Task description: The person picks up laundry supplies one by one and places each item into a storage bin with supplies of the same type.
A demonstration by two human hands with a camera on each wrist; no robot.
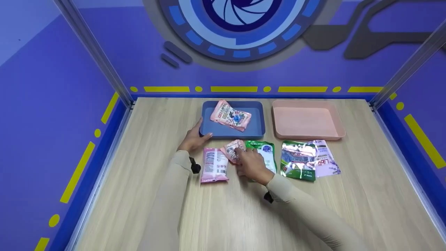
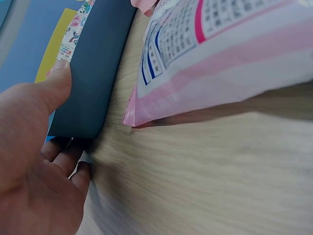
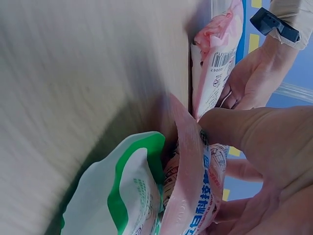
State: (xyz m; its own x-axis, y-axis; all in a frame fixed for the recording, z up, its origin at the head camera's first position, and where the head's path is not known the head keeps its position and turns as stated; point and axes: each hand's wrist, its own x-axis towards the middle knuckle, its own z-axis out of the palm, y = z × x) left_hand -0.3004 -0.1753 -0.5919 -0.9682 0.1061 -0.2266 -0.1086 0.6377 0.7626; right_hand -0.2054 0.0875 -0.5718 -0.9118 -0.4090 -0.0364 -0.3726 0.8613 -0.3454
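Observation:
My left hand point(image 1: 193, 139) holds the blue tray point(image 1: 256, 122) at its near left corner. In the left wrist view the thumb lies on the tray's rim and the other fingers bend around the corner. Inside the tray rests a pink floral pouch point(image 1: 231, 116). My right hand point(image 1: 252, 163) grips a small pink pouch point(image 1: 230, 149) in front of the tray, with the thumb on one face in the right wrist view. Left of that pouch lies a pink-and-white package point(image 1: 214, 165). A green-and-white pouch point(image 1: 269, 155) is partly hidden under my right hand.
Right of the blue tray stands a pink tray point(image 1: 306, 120). In front of it a shiny green pouch point(image 1: 298, 169) overlaps a lavender pouch point(image 1: 328, 160). The wooden table point(image 1: 223, 216) is bounded by a blue printed wall point(image 1: 139, 52) behind and panels at both sides.

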